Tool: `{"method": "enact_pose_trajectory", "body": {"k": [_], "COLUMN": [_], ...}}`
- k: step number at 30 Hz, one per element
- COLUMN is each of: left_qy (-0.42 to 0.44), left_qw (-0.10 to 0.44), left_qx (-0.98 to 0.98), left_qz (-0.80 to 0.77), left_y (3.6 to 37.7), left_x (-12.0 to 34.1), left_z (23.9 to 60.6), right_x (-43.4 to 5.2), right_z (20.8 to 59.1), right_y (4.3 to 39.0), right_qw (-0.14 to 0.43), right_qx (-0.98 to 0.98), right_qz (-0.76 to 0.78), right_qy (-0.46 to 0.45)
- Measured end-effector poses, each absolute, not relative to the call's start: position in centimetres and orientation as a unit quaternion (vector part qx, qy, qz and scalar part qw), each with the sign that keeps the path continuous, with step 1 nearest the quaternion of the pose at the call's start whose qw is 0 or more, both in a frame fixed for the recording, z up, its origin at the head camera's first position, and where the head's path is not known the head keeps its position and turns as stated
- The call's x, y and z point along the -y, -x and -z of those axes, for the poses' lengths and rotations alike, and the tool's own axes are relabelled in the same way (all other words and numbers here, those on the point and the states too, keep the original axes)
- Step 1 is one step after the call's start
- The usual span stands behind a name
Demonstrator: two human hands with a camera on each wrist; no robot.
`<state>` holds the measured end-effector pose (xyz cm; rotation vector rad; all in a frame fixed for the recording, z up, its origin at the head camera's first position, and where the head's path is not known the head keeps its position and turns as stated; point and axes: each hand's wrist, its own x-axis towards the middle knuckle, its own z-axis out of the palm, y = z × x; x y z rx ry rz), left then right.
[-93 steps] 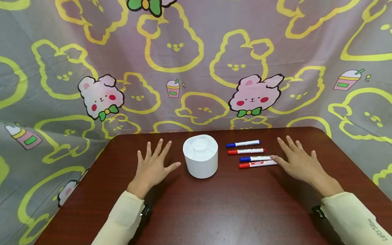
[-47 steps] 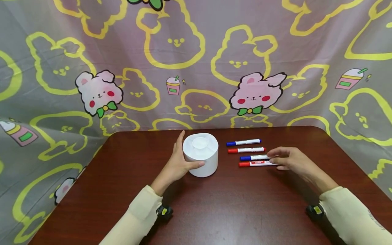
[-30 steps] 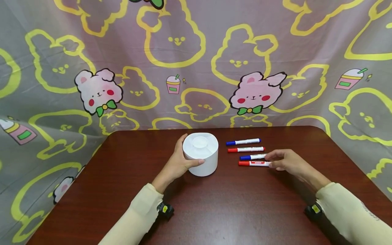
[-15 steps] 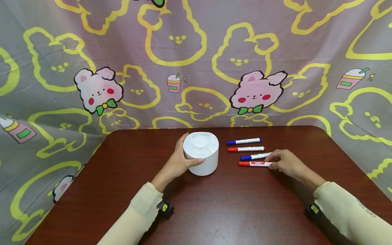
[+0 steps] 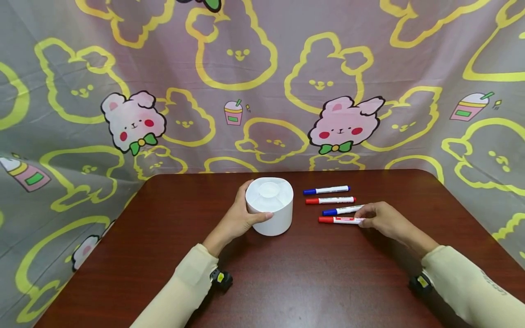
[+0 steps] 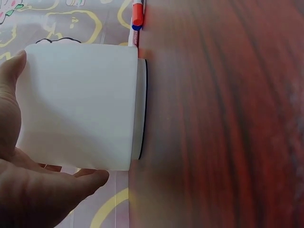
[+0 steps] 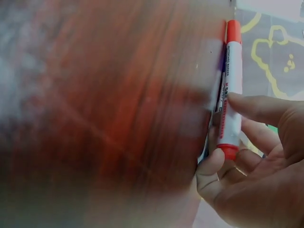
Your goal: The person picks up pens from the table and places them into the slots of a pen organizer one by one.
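Observation:
A white round holder (image 5: 269, 206) (image 6: 80, 107) stands mid-table, and my left hand (image 5: 238, 219) (image 6: 28, 190) grips its left side, thumb in front and fingers behind. To its right lie several markers in a row: a blue one (image 5: 326, 190), a red one (image 5: 330, 200), another blue one (image 5: 340, 210) and the nearest red marker (image 5: 338, 220) (image 7: 230, 90). My right hand (image 5: 383, 220) (image 7: 251, 166) pinches the right end of that nearest red marker between thumb and fingers. The marker lies on the table.
The dark red-brown table (image 5: 287, 273) has a rounded far edge against a cartoon-rabbit cloth backdrop (image 5: 262, 86). Cream sleeves (image 5: 467, 291) cover both forearms.
My left hand went from flat on the table to gripping the holder. My right hand curled from flat and closed onto the end of the nearest red marker.

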<state>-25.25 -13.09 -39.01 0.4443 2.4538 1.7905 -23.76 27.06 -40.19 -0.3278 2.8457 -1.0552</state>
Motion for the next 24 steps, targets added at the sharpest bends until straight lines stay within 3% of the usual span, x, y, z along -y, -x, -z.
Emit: {"method": "enact_pose_trajectory", "body": {"k": [9,24], "left_qy": [-0.145,-0.158], "left_qw": [0.037,0.037], "left_qx": [-0.797,-0.792], "left_qz": [-0.585,-0.589], "left_y": [25.38,25.47], "left_x": [13.26,13.68], "left_z": [39.07,39.10], "right_x": [-27.35,-27.11], "right_z": [39.82,39.34], "right_y": [23.68,23.30], "right_qw": [0.074,0.046], "right_qx": [-0.895,-0.762], "right_qz": [0.434,0.642], "right_qy": [0.079,0.071]}}
